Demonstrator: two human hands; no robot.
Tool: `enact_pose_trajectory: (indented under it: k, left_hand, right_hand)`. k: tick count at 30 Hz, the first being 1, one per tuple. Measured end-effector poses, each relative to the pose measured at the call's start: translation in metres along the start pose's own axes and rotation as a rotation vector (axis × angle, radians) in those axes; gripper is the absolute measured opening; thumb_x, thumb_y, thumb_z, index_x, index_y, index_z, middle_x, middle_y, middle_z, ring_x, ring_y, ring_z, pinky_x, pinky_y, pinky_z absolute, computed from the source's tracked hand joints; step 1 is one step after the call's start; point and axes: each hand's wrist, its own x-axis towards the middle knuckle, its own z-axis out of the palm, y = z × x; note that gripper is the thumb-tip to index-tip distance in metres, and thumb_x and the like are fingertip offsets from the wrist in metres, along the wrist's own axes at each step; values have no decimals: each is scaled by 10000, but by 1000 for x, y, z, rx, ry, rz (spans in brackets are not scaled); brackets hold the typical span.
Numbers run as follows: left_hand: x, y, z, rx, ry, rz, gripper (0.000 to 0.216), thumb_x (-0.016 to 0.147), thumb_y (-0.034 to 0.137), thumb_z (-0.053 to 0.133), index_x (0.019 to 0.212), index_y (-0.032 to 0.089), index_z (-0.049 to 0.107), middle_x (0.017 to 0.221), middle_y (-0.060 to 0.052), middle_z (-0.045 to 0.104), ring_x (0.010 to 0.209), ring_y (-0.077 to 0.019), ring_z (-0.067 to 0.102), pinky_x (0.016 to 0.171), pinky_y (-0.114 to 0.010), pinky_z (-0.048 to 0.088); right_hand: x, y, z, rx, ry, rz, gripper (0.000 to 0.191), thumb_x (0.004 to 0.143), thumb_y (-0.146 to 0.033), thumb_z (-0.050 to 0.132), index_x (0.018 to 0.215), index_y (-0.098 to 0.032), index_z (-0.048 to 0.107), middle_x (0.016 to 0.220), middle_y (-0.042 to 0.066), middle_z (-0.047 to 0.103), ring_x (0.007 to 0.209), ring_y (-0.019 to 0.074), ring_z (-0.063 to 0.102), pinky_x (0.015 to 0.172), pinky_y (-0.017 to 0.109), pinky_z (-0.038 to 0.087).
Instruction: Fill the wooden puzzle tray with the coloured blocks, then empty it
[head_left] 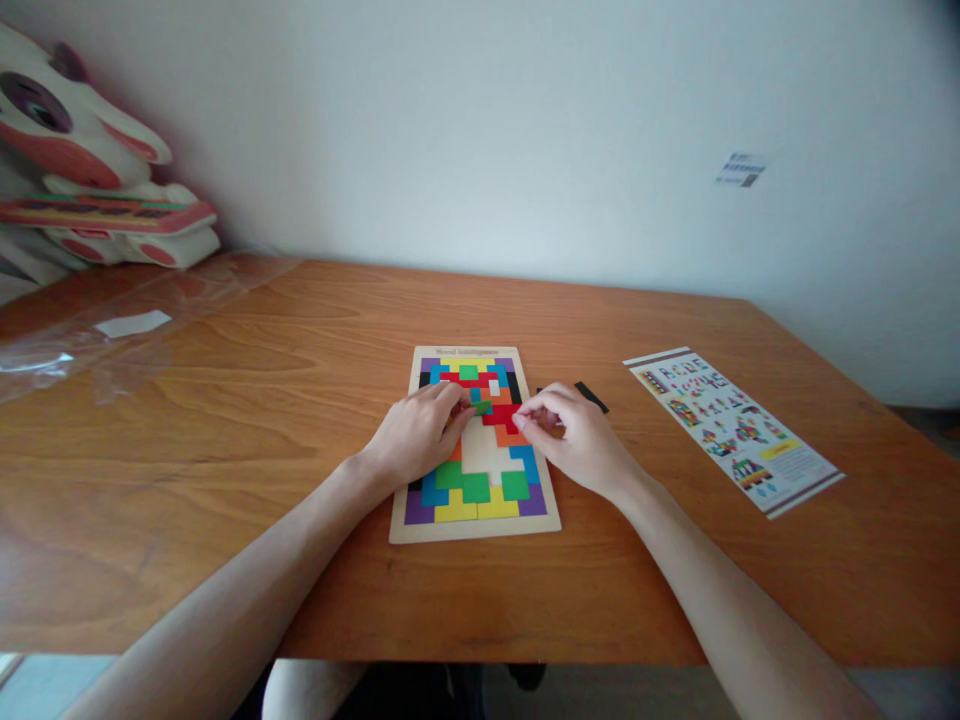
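A wooden puzzle board (551,522) lies in the middle of the table, filled with coloured block pieces and showing a bare gap near its centre. My left hand (420,432) rests on the board's left side, its fingertips pinched on a small green piece (482,407). My right hand (581,440) sits at the board's right edge, fingers curled, its fingertips touching the red and orange pieces (504,416). A black piece (592,397) lies on the table just beyond my right hand.
A printed picture sheet (735,428) lies to the right of the board. Clear plastic wrap (90,340) with a white slip covers the table's far left. Stacked painted toys (82,180) stand in the left corner by the wall.
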Motion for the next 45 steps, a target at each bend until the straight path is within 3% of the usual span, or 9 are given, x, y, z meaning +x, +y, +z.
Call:
enact_pose_trajectory:
  k: [7, 11, 19, 26, 29, 33, 38, 42, 45]
  left_hand:
    - [0, 1, 0, -26, 4, 7, 153, 990, 294, 459, 928, 198, 561, 896, -53, 658, 793, -196, 629, 672, -291, 476]
    - [0, 1, -1, -25, 1, 8, 156, 993, 298, 462, 943, 193, 566, 895, -54, 654, 781, -196, 625, 666, -291, 469]
    - [0, 1, 0, -38, 9, 11, 167, 991, 295, 459, 954, 184, 578, 899, -59, 660, 774, -189, 618, 671, -294, 470]
    - [3, -1, -3, -410, 81, -153, 206, 932, 368, 568, 872, 176, 612, 708, 4, 626, 591, -116, 538, 578, -236, 413]
    - [6, -7, -5, -589, 124, -225, 283, 896, 448, 611, 874, 167, 643, 724, -8, 639, 618, -118, 544, 575, -235, 418]
    - [9, -11, -7, -824, 152, -267, 334, 838, 495, 677, 853, 163, 658, 759, -16, 646, 648, -116, 551, 577, -230, 415]
    - [11, -9, -8, -1062, 188, -352, 350, 791, 507, 729, 817, 171, 634, 682, 21, 587, 585, -92, 509, 554, -221, 409]
    - [11, -11, -8, -1096, 184, -413, 361, 776, 508, 744, 807, 168, 626, 649, 33, 565, 561, -76, 480, 528, -204, 375]
    - [12, -13, -6, -1102, 170, -434, 371, 771, 513, 748, 813, 164, 631, 650, 33, 569, 562, -69, 477, 531, -196, 362]
  right_hand:
    - [-7, -24, 19, 55, -207, -165, 99, 912, -322, 656, 923, -229, 689, 933, 33, 651, 939, 181, 626, 903, 352, 485]
    - [-8, -30, 20, 67, -276, -169, 119, 926, -345, 650, 937, -243, 711, 933, 29, 658, 938, 176, 629, 939, 359, 475]
    - [-8, -29, 15, 15, -312, -214, 218, 859, -438, 720, 939, -236, 714, 934, 40, 669, 985, 212, 600, 940, 387, 458]
    - [-8, -26, 23, 11, -180, -275, 160, 940, -330, 626, 844, -208, 665, 807, 17, 659, 818, 168, 601, 835, 349, 461]
    - [-8, -22, 26, 47, -51, -202, 61, 944, -258, 602, 945, -210, 639, 853, 20, 674, 806, 158, 620, 812, 334, 477]
    - [-6, -15, 23, 46, 90, -101, 97, 940, -227, 583, 1023, -208, 630, 887, 38, 682, 804, 171, 632, 795, 340, 502]
    - [-5, -13, 21, 121, 68, -65, 110, 936, -244, 576, 989, -208, 666, 928, 56, 707, 861, 189, 648, 824, 364, 527]
    - [-5, -20, 27, 593, -54, 199, 200, 919, -361, 616, 1017, -208, 700, 967, 72, 749, 863, 190, 698, 826, 374, 571]
    - [-3, -25, 30, 1031, -111, 406, 262, 871, -398, 680, 1032, -195, 727, 1063, 98, 756, 962, 205, 718, 944, 398, 562]
